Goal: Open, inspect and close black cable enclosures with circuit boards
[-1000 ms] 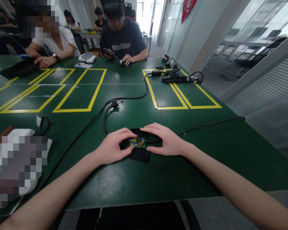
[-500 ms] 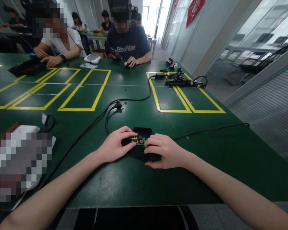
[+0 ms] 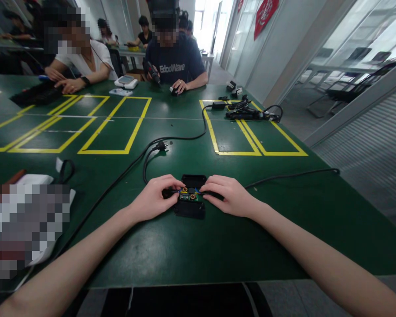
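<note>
A small green circuit board [image 3: 186,197] with copper-ringed coils lies in front of me between the two halves of a black plastic case. One case half [image 3: 194,179] is behind the board, and the other case half [image 3: 189,210] lies on the near side. My left hand [image 3: 156,197] pinches the black cable at the board's left end, its fingertips at the board's edge. At the opposite end, my right hand [image 3: 229,194] has thumb and fingers closed on the black cable [image 3: 214,193], close to thin blue wires.
A power plug [image 3: 161,146] lies beyond my left hand, and a long black cord [image 3: 125,173] crosses the green table [image 3: 198,259]. Bundled black adapters [image 3: 251,112] sit at the far right. Across the table, one person holds a power screwdriver [image 3: 154,74]; another handles a black tray [image 3: 36,93].
My right hand has moved off the near case half, up and right to the cable. My left hand has shifted slightly left. More of the board and near case half now shows.
</note>
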`<state>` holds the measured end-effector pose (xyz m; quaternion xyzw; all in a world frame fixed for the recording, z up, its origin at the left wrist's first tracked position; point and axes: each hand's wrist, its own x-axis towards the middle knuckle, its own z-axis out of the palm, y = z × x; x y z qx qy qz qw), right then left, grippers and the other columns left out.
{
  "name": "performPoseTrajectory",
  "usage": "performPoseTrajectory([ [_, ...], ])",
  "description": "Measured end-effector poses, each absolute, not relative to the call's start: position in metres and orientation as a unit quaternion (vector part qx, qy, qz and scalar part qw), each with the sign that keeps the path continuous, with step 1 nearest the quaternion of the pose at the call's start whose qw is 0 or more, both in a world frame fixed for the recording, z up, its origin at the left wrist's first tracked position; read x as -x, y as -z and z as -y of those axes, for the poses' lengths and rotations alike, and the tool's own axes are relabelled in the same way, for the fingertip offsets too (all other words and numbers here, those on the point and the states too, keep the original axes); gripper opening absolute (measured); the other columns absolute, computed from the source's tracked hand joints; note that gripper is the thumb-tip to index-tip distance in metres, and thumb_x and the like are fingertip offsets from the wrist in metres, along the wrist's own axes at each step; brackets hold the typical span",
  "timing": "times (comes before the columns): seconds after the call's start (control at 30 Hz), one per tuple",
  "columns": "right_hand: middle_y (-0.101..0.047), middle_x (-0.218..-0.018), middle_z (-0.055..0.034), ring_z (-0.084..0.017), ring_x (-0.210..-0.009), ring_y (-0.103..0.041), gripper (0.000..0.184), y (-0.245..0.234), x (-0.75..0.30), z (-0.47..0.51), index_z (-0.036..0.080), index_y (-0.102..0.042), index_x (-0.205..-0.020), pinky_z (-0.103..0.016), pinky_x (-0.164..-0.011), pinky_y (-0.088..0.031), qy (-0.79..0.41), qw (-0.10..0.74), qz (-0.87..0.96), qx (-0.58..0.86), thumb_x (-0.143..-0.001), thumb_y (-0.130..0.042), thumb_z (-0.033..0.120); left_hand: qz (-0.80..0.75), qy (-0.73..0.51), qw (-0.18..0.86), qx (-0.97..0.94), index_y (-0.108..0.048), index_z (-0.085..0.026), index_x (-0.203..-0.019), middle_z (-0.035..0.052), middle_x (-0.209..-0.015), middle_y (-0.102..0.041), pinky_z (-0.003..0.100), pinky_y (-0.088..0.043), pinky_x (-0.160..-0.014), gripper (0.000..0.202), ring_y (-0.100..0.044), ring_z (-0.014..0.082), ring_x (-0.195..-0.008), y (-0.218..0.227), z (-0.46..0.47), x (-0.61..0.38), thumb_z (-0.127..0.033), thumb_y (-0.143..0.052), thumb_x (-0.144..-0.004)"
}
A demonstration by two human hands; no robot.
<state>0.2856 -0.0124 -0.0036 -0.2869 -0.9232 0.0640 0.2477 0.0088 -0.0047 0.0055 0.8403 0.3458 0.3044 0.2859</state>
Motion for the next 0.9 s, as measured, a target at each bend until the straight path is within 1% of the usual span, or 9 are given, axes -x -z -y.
performPoseTrajectory([
  [0.1, -0.071, -0.093, -0.0083, -0.021, -0.083, -0.065, 0.01, 0.003, -0.285, 0.012, 0.018, -0.065, -0.102, -0.032, -0.072, -0.05, -0.059, 0.245, 0.921, 0.296, -0.101, -0.055, 0.019, -0.343, -0.301, 0.279, -0.845, -0.075, -0.018, -0.098, 0.0042, -0.093, -0.076, 0.028, -0.058, -0.082, 0.018, -0.072, 0.0169, -0.085, -0.006, 0.005, -0.01, -0.016, -0.059, -0.091],
  [0.23, -0.07, -0.094, -0.0078, -0.018, -0.078, -0.065, 0.012, 0.001, -0.285, 0.014, 0.018, -0.064, -0.104, -0.029, -0.066, -0.048, -0.061, 0.242, 0.914, 0.32, -0.099, -0.052, 0.018, -0.352, -0.289, 0.257, -0.853, -0.074, -0.018, -0.103, 0.0052, -0.099, -0.077, 0.03, -0.058, -0.084, 0.018, -0.073, 0.0188, -0.09, -0.004, 0.005, -0.01, -0.02, -0.059, -0.094],
  [0.33, -0.068, -0.095, -0.0063, -0.015, -0.069, -0.061, 0.013, 0.0, -0.287, 0.014, 0.018, -0.062, -0.107, -0.026, -0.06, -0.044, -0.068, 0.241, 0.905, 0.344, -0.1, -0.05, 0.018, -0.368, -0.28, 0.244, -0.853, -0.074, -0.018, -0.105, 0.0052, -0.099, -0.077, 0.029, -0.057, -0.078, 0.018, -0.072, 0.0184, -0.087, -0.001, 0.003, -0.008, -0.021, -0.061, -0.094],
  [0.47, -0.066, -0.096, -0.0062, -0.016, -0.074, -0.061, 0.01, -0.002, -0.288, 0.015, 0.019, -0.059, -0.107, -0.026, -0.064, -0.045, -0.094, 0.267, 0.895, 0.345, -0.099, -0.053, 0.02, -0.358, -0.273, 0.25, -0.857, -0.074, -0.017, -0.107, 0.0057, -0.097, -0.076, 0.027, -0.055, -0.072, 0.019, -0.071, 0.017, -0.082, -0.004, 0.002, -0.005, -0.025, -0.061, -0.094],
  [0.53, -0.064, -0.095, -0.0057, -0.016, -0.076, -0.061, 0.012, -0.004, -0.288, 0.016, 0.02, -0.057, -0.106, -0.026, -0.065, -0.046, -0.115, 0.278, 0.893, 0.335, -0.095, -0.059, 0.023, -0.34, -0.268, 0.259, -0.863, -0.073, -0.017, -0.111, 0.0058, -0.099, -0.075, 0.027, -0.055, -0.072, 0.022, -0.07, 0.0169, -0.082, -0.007, 0.002, -0.004, -0.027, -0.064, -0.093],
  [0.63, -0.062, -0.094, -0.0043, -0.017, -0.077, -0.06, 0.028, -0.005, -0.287, 0.019, 0.02, -0.054, -0.105, -0.026, -0.065, -0.045, -0.14, 0.278, 0.892, 0.329, -0.087, -0.072, 0.032, -0.333, -0.254, 0.268, -0.867, -0.072, -0.019, -0.113, 0.0051, -0.102, -0.075, 0.026, -0.055, -0.07, 0.027, -0.07, 0.0169, -0.081, -0.008, 0.004, -0.004, -0.03, -0.071, -0.088],
  [0.7, -0.061, -0.093, -0.0033, -0.016, -0.076, -0.059, 0.035, -0.005, -0.286, 0.02, 0.02, -0.052, -0.102, -0.026, -0.064, -0.043, -0.143, 0.268, 0.892, 0.336, -0.084, -0.077, 0.036, -0.35, -0.248, 0.257, -0.866, -0.071, -0.02, -0.113, 0.0042, -0.102, -0.075, 0.027, -0.055, -0.071, 0.031, -0.07, 0.0179, -0.083, -0.005, 0.005, -0.005, -0.032, -0.076, -0.084],
  [0.8, -0.06, -0.094, -0.0029, -0.016, -0.076, -0.058, 0.035, -0.004, -0.285, 0.02, 0.021, -0.05, -0.099, -0.026, -0.064, -0.042, -0.147, 0.255, 0.889, 0.35, -0.082, -0.077, 0.034, -0.386, -0.247, 0.228, -0.859, -0.068, -0.022, -0.12, 0.0026, -0.101, -0.075, 0.029, -0.057, -0.074, 0.041, -0.072, 0.0195, -0.086, 0.001, 0.008, -0.01, -0.035, -0.077, -0.082],
  [0.9, -0.06, -0.094, -0.0031, -0.017, -0.077, -0.058, 0.031, -0.003, -0.284, 0.018, 0.022, -0.051, -0.1, -0.026, -0.065, -0.043, -0.157, 0.253, 0.885, 0.359, -0.082, -0.074, 0.03, -0.413, -0.242, 0.201, -0.855, -0.065, -0.023, -0.128, 0.0025, -0.107, -0.075, 0.03, -0.058, -0.075, 0.047, -0.072, 0.0198, -0.085, 0.003, 0.011, -0.018, -0.037, -0.074, -0.084],
])
